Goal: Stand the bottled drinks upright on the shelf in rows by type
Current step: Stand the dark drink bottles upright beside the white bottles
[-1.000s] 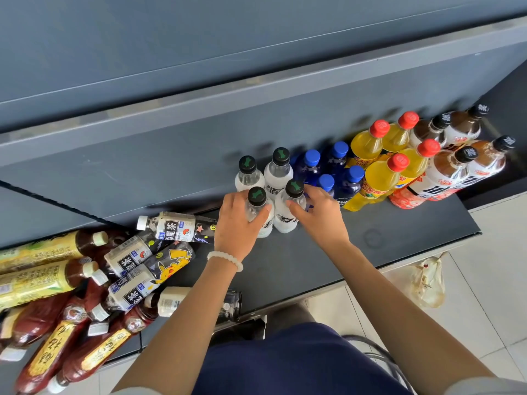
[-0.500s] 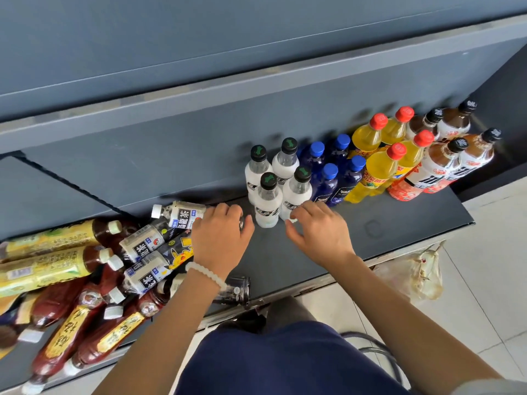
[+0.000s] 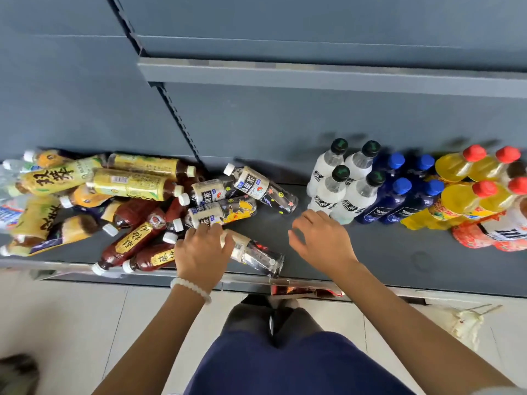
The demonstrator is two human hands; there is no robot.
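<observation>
My left hand [image 3: 201, 253], with a white bead bracelet, rests on the neck end of a clear white-labelled tea bottle [image 3: 256, 253] lying at the shelf's front edge; fingers curl over it. My right hand [image 3: 320, 240] hovers open above the dark shelf [image 3: 385, 252], just in front of the upright white bottles with black caps [image 3: 342, 181]. To their right stand blue bottles [image 3: 399, 195], then yellow bottles with red caps [image 3: 467, 189]. Three more white-labelled tea bottles [image 3: 228, 195] lie on their sides behind my left hand.
A heap of fallen bottles fills the shelf's left: yellow-labelled tea [image 3: 128, 183] and dark red drinks [image 3: 134, 240]. Orange-and-white bottles [image 3: 496, 232] stand at the far right. An upper shelf edge [image 3: 313, 75] overhangs. Tiled floor and a pale bag [image 3: 462, 323] lie below.
Both hands left the upright white bottles and moved left. My left hand came down onto the lying tea bottle at the front edge. The view swung left, showing more of the heap.
</observation>
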